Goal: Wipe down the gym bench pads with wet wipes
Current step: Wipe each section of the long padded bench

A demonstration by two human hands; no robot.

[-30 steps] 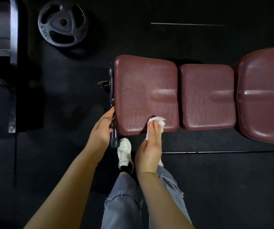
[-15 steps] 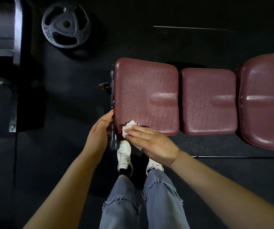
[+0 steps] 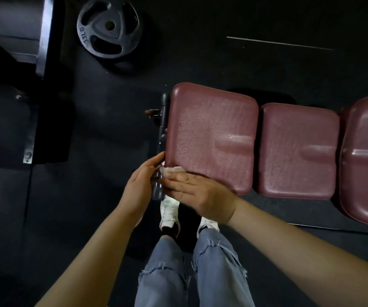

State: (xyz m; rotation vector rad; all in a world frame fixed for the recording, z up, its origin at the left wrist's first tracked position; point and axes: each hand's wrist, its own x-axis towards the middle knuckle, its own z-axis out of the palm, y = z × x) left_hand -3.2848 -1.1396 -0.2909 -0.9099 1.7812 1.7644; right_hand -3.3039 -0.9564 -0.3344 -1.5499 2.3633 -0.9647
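Leftward slid the right hand (image 3: 200,193), fingers flat pressing one wipe (image 3: 171,169) onto the near-left corner of three pads (image 3: 212,134); the left hand (image 3: 141,185) loosely touched the bar (image 3: 162,129).

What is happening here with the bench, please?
A person is wiping a gym bench. The right hand presses a white wipe flat against the near left corner of the end pad. The left hand rests at the black bar beside that corner. The pad's surface looks wet. The middle pad and the right pad lie untouched by either hand.
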